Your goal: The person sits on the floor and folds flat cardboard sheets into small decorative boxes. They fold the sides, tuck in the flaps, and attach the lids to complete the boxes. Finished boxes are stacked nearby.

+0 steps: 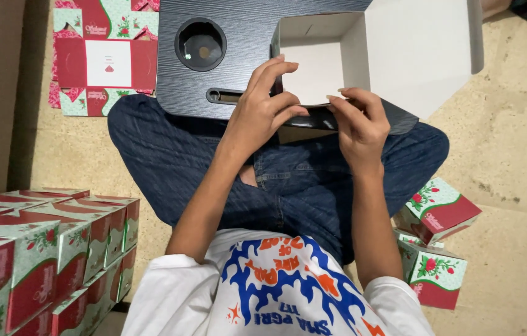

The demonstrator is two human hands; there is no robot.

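A: While the open white box [322, 62] rests on the dark board [245, 56] across the lap, its near wall is pinched by both hands.

B: How is the left hand [263, 106] set?

A: It is clamped on the near-left edge, fingers curled over the rim. The right hand [356, 121] is closed on the near-right edge, thumb and fingers together.

B: And the box's lie?

A: It is carried just beyond the fingertips, its raised lid flap stretching away to the right. Finished boxes [46, 249] are stacked well left of the left hand.
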